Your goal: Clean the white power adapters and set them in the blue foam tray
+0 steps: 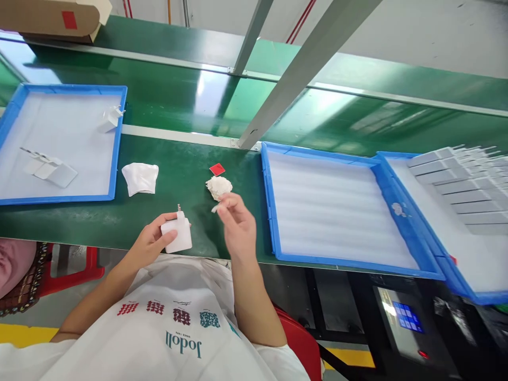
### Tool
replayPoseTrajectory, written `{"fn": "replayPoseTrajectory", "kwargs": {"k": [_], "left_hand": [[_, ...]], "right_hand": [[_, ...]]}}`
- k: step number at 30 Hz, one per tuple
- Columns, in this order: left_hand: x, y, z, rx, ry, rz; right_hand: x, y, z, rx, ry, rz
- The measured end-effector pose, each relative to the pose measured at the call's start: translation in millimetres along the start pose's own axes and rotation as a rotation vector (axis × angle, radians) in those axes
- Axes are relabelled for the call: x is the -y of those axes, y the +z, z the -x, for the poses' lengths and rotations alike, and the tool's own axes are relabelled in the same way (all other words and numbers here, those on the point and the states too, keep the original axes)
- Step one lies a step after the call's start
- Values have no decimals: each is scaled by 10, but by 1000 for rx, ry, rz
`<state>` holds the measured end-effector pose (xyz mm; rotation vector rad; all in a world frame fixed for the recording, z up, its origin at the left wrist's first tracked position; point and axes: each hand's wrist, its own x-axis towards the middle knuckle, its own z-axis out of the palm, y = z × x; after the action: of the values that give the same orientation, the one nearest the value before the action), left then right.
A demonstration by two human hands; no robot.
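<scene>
My left hand (152, 241) is closed around a white plug-in power adapter (180, 236), whose prongs point away from me. To its right, my right hand (239, 225) pinches a small white scrap (215, 208), too small to identify. Just beyond those fingertips lies a crumpled white wad (218, 187), and a little red square (217, 169) sits behind it. A folded white cloth (141, 178) rests on the green bench, beyond my left hand.
On the left is a blue-rimmed tray (112, 174) with a few white adapters (55, 170). Another blue-rimmed tray (273, 233) stands to the right, and a further tray (462, 288) carries rows of adapters (472, 190). A grey post (293, 74) rises behind the bench.
</scene>
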<state>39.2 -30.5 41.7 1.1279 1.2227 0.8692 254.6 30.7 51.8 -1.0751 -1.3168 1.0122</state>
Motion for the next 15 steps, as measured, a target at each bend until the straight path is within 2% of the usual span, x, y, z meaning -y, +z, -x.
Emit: {"fn": "replayPoseTrajectory", "kwargs": {"k": [3,6,8,10,12,13,14,15], "left_hand": [[61,-69,-56,-88,36,-243],[52,-132,-123,-91,112,-428],[20,-171,-159,-46,235,-443],[-5,-215,-178,-22,349,-446],[-5,-265,-184,-7,368,-441],[4,-290,-186,-2,342,-422],[18,-309,-189,-3,316,-382],[34,-322,-194,-2,301,-325]], "right_hand": [[-37,-205,-356,-102,50,306],[-224,-304,-628,-29,116,414],[-349,-307,-694,-10,150,419],[-382,-274,-651,-106,91,456],[-300,-212,-506,-204,-68,493],[-228,-170,-404,-171,-154,482],[-148,-121,-290,-61,-226,449],[-72,-65,-170,123,-272,398]]}}
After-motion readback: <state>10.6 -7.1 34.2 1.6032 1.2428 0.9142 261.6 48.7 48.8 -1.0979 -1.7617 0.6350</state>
